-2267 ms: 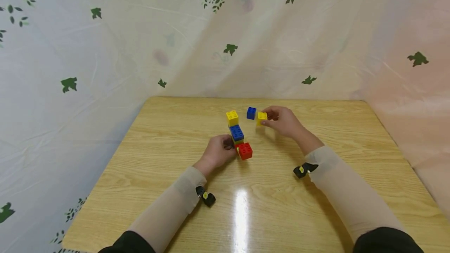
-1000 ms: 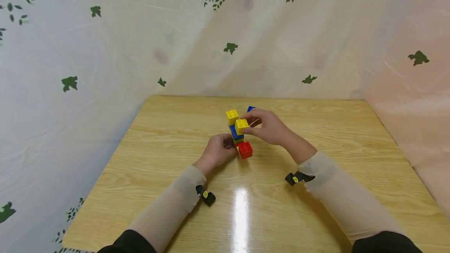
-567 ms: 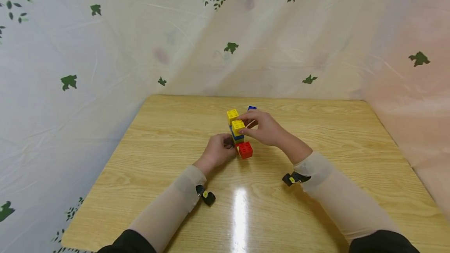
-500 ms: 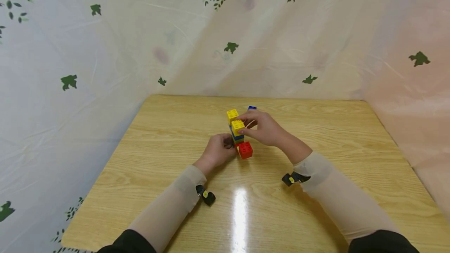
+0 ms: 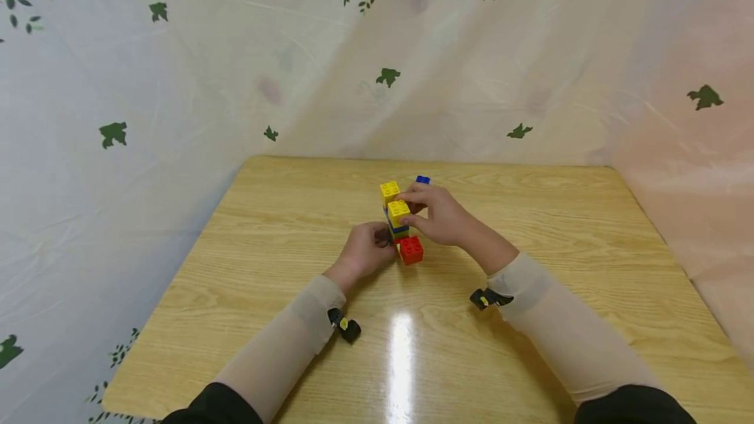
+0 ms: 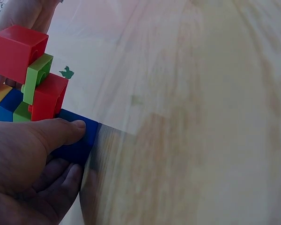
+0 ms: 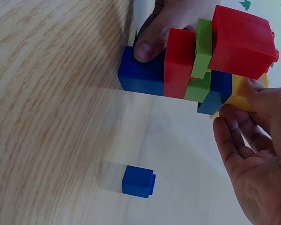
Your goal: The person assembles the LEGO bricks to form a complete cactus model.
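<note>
A stack of toy building bricks stands mid-table. My left hand (image 5: 360,255) pinches its bottom blue brick (image 7: 143,79), thumb against one side. Above that come a red brick (image 7: 177,70), a thin green one (image 7: 198,90) and an upper blue brick (image 7: 220,88). A second thin green brick (image 7: 203,51) juts sideways and carries another red brick (image 5: 412,250). Between thumb and fingers, my right hand (image 5: 438,216) pinches a yellow brick (image 5: 398,212) at the near end of the upper blue brick's top. Another yellow brick (image 5: 389,192) sits at its far end.
A loose blue brick (image 7: 138,181) rests on the wooden table (image 5: 283,332) behind the right hand, partly hidden by it in the head view. A pale curtain (image 5: 330,103) with leaf prints hangs behind the table. Each wrist wears a small black camera (image 5: 344,326).
The right hand has carried the yellow brick leftward from beside the loose blue brick onto the stack, covering part of the upper blue brick. My left hand keeps its hold on the base.
</note>
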A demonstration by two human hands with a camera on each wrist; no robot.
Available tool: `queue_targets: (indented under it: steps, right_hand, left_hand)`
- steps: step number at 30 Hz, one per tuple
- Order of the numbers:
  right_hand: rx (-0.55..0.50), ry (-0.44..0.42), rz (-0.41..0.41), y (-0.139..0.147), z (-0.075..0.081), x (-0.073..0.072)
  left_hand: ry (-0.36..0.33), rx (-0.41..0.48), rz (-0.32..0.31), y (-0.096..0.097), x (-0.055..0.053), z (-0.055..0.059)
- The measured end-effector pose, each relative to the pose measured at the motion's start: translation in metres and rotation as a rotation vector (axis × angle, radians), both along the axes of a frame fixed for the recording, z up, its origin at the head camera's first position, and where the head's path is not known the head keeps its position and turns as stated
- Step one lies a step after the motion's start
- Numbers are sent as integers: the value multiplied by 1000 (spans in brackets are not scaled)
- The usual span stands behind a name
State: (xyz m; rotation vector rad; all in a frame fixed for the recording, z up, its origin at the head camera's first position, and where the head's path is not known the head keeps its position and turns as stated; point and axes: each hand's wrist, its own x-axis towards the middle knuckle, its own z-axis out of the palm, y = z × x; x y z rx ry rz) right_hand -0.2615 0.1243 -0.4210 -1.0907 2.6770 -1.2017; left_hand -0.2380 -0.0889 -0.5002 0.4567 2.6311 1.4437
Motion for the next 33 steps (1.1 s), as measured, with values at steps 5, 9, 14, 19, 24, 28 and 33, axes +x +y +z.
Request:
queue_targets:
  steps: [5,9,14,19,24,28,33]
  right_hand:
    - [-7,-6,-11,-1,0,1]
    - [6,-24,-25,0,2,0]
    - [10,-72,-39,2,3,-2]
    - [-36,-153,-40,4,2,-2]
    - [-45,-181,-59,7,1,-2]
    - [-21,-172,-75,12,2,-4]
    - [-19,-170,-107,23,0,-14]
  left_hand:
    - [-3,-18,2,0,1,2]
    - [-14,-26,6,0,1,2]
    - [-12,-26,9,0,1,2]
    - [-15,-16,3,0,1,4]
    - [-27,-7,6,0,1,4]
    - [-20,-10,7,0,1,4]
    - [-9,-10,6,1,1,3]
